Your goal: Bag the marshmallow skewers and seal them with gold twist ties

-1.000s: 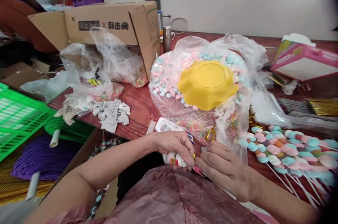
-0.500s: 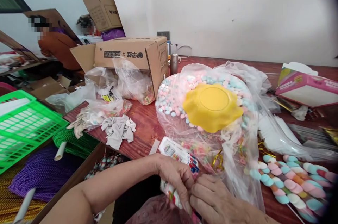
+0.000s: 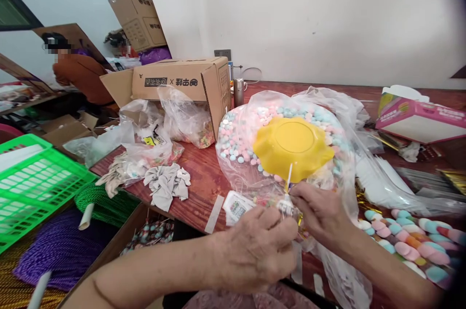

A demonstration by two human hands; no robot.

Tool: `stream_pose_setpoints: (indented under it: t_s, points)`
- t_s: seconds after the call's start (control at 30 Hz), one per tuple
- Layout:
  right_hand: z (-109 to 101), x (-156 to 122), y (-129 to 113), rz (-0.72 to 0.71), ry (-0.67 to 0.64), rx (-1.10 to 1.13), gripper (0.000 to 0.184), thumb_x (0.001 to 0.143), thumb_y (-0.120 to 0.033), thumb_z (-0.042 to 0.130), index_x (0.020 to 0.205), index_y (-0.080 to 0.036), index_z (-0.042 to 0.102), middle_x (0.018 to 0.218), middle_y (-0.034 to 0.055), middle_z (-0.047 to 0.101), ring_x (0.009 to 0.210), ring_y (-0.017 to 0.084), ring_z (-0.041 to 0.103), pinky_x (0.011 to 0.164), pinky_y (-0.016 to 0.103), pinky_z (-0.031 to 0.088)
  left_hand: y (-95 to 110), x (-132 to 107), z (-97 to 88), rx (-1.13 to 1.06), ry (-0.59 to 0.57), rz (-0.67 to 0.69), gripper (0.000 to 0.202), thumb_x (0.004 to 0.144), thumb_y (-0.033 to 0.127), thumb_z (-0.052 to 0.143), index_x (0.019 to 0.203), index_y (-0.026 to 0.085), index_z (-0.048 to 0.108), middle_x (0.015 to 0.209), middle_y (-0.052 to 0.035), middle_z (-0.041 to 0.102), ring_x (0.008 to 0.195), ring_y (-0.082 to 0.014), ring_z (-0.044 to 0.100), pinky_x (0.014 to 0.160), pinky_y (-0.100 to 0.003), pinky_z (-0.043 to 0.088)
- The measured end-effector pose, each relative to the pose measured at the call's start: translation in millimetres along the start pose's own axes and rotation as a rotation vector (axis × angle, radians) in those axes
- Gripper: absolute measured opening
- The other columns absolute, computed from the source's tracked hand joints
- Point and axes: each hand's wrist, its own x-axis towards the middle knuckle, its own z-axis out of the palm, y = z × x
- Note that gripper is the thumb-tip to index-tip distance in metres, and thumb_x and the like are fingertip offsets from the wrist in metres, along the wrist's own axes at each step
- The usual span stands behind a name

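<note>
Reddish table (image 3: 202, 165), white stick (image 3: 290, 173) now showing, left hand (image 3: 257, 246), right hand (image 3: 320, 207), fingers (image 3: 305, 195) pinching its base

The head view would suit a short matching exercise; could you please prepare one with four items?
1. Wavy-edged dish
2. Perforated basket
3. Wall socket
4. Right hand

A. green, at the left edge
B. beside the left hand
C. yellow
D. dark grey, behind the table

Pairs: 1-C, 2-A, 3-D, 4-B
</note>
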Motion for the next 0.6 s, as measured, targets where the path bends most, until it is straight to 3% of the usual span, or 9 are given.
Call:
stream_pose_setpoints:
  t_s: [0.07,0.1,0.2,0.27,0.33,0.4,0.5,0.53,0.6]
  points:
    - [1.3,-4.2,-15.0,0.203,-0.041,0.266,0.022,0.097,-0.022,0.047,0.076,-0.02,0.054,0.064,-0.0015,0.054,0.058,0.012,0.051,0.054,0.025,0.039,-4.0,-2.6,26.7,-0.206,-0.025,-0.174,0.017,0.091,0.031,0.058,0.088,0.015,0.065,0.103,-0.0132,0.063,0.09,-0.024,0.058,0.072,-0.034,0.049]
    - [4.7,-8.5,-24.9,0.263,-0.095,0.398,0.024,0.097,-0.026,0.048,0.074,-0.021,0.055,0.064,-0.0012,0.055,0.058,0.012,0.052,0.054,0.024,0.04,-8.9,-3.3,36.5,-0.373,0.0,-0.266,0.019,0.094,0.03,0.054,0.089,0.015,0.066,0.094,-0.0102,0.064,0.083,-0.0205,0.058,0.07,-0.031,0.049]
    - [19.0,-19.6,-45.5,0.374,-0.202,0.653,0.028,0.096,-0.031,0.047,0.071,-0.021,0.057,0.058,-0.0016,0.054,0.051,0.013,0.049,0.048,0.025,0.04,-21.0,-2.6,43.5,-0.789,0.26,-0.4,0.028,0.1,0.031,0.046,0.096,0.016,0.069,0.093,-0.0081,0.068,0.085,-0.0172,0.063,0.079,-0.03,0.051]
    - [25.0,-20.2,-42.7,0.369,-0.137,0.59,0.028,0.096,-0.029,0.045,0.071,-0.021,0.057,0.058,-0.0012,0.054,0.05,0.013,0.049,0.047,0.025,0.04,-20.8,-1.9,37.3,-0.848,0.469,-0.459,0.029,0.095,0.04,0.057,0.111,0.019,0.07,0.116,-0.0122,0.066,0.11,-0.0231,0.06,0.098,-0.038,0.048]
    - [26.0,-16.9,-30.2,0.234,0.015,0.344,0.024,0.093,-0.021,0.046,0.071,-0.021,0.055,0.06,-0.0003,0.056,0.054,0.014,0.053,0.052,0.025,0.043,-15.2,-3.0,34.0,-0.887,0.581,-0.591,0.051,0.086,0.05,0.068,0.129,0.022,0.063,0.135,-0.0144,0.058,0.129,-0.0279,0.05,0.11,-0.045,0.039]
    - [25.6,-13.8,-17.4,0.016,0.174,0.075,0.016,0.088,-0.012,0.048,0.08,-0.02,0.058,0.068,0.0024,0.063,0.063,0.015,0.06,0.06,0.027,0.047,-7.9,-6.1,38.9,-1.12,0.562,-0.745,0.066,0.083,0.059,0.068,0.137,0.023,0.057,0.136,-0.0146,0.057,0.129,-0.028,0.05,0.109,-0.045,0.04]
    - [30.9,-15.2,-10.8,-0.204,0.297,-0.094,0.022,0.085,-0.006,0.05,0.099,-0.019,0.061,0.084,0.0074,0.071,0.078,0.019,0.067,0.072,0.03,0.051,-0.2,-12.9,54.1,-1.61,0.352,-0.785,0.063,0.087,0.062,0.062,0.133,0.019,0.06,0.113,-0.0125,0.069,0.107,-0.0241,0.065,0.098,-0.04,0.049]
    - [34.6,-17.2,-11.9,-0.222,0.299,-0.092,0.023,0.085,-0.007,0.05,0.102,-0.019,0.061,0.087,0.0081,0.072,0.08,0.019,0.068,0.074,0.031,0.052,0.6,-15.4,58.1,-1.663,0.31,-0.76,0.06,0.087,0.06,0.062,0.129,0.018,0.063,0.106,-0.0115,0.07,0.101,-0.0231,0.066,0.095,-0.039,0.051]
    - [42.6,-21.9,-16.8,-0.164,0.276,-0.018,0.019,0.087,-0.012,0.05,0.099,-0.02,0.062,0.087,0.0084,0.072,0.079,0.02,0.067,0.073,0.033,0.052,-1.1,-20.8,61.4,-1.508,0.336,-0.724,0.046,0.09,0.05,0.062,0.122,0.017,0.068,0.105,-0.0109,0.071,0.099,-0.0223,0.066,0.093,-0.038,0.051]
